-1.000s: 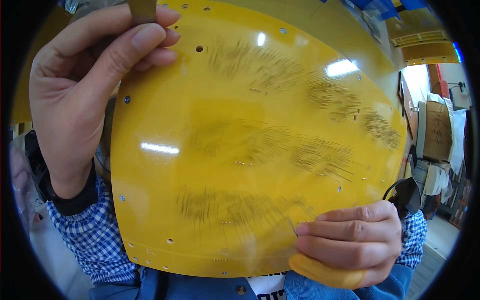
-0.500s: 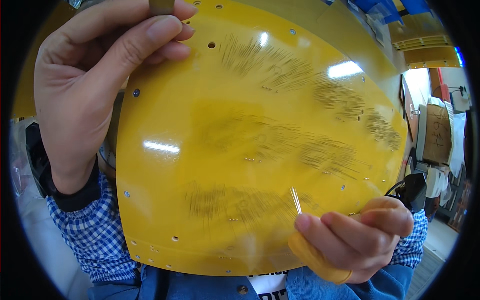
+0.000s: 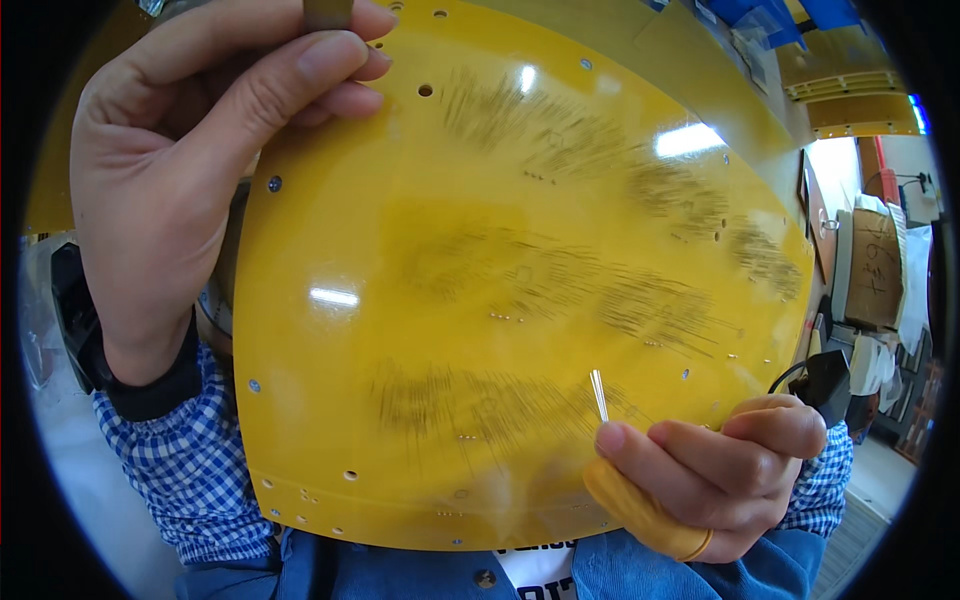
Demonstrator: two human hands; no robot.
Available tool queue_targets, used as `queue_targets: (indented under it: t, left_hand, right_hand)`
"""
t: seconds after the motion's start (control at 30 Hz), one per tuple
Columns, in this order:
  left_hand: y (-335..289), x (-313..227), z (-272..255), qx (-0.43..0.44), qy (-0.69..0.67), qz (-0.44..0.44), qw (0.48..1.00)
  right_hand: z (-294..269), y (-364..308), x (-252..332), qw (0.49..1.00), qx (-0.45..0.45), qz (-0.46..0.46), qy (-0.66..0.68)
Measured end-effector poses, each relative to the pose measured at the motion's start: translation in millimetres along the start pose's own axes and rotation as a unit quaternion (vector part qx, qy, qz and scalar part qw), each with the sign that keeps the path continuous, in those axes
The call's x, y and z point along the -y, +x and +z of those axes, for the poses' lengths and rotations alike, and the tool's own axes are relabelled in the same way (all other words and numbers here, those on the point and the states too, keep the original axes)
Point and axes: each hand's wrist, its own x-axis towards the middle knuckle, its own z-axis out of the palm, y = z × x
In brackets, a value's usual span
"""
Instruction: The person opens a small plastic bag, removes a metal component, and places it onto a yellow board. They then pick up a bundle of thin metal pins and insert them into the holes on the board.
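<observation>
A large glossy yellow board (image 3: 330, 220) lies tilted in front of me, with clusters of thin needle-like pins (image 3: 655, 308) standing on it. My right hand (image 3: 715, 475), over the board's lower right, pinches a small bundle of thin shiny metal pins (image 3: 599, 395) between thumb and fingers, their ends pointing up. A yellow rubber cover (image 3: 640, 510) wraps its thumb. My left hand (image 3: 190, 150) is raised at the upper left, over the board's corner. Its thumb and fingers pinch a flat olive-brown strip (image 3: 327, 12), mostly cut off by the top edge.
Small holes and screws (image 3: 275, 184) dot the board near its edges. A cardboard box (image 3: 873, 265) stands at the far right beside white bags. Blue bins (image 3: 830, 12) show at the upper right. My checked sleeves and blue jacket border the board's near edge.
My right hand has shifted slightly right, and the bundle of pins has turned a little more upright. The left hand stays nearly still with its strip.
</observation>
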Motion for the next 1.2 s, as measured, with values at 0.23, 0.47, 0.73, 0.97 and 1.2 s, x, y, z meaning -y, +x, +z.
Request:
queue_targets:
  t: [0.23, 0.47, 0.73, 0.97, 1.2]
  left_hand:
    - [6, -33, 17, 0.049, -0.031, -0.004, 0.998]
    - [8, -30, 18, 0.057, -0.059, 0.011, 0.997]
    - [9, -27, 17, 0.06, -0.068, 0.015, 0.996]
    - [6, -14, 6, 0.021, -0.067, -0.028, 0.997]
    - [-1, -18, 3, 0.015, -0.048, -0.056, 0.997]
  right_hand:
    - [1, -7, 8, 0.994, -0.047, 0.043, 0.092]
    - [5, -6, -1, 0.999, -0.022, -0.022, 0.012]
    - [6, -4, -5, 0.991, -0.027, -0.039, 0.127]
    - [2, 2, -1, 0.998, 0.014, -0.009, 0.055]
    - [9, -3, -4, 0.991, -0.016, -0.042, 0.129]
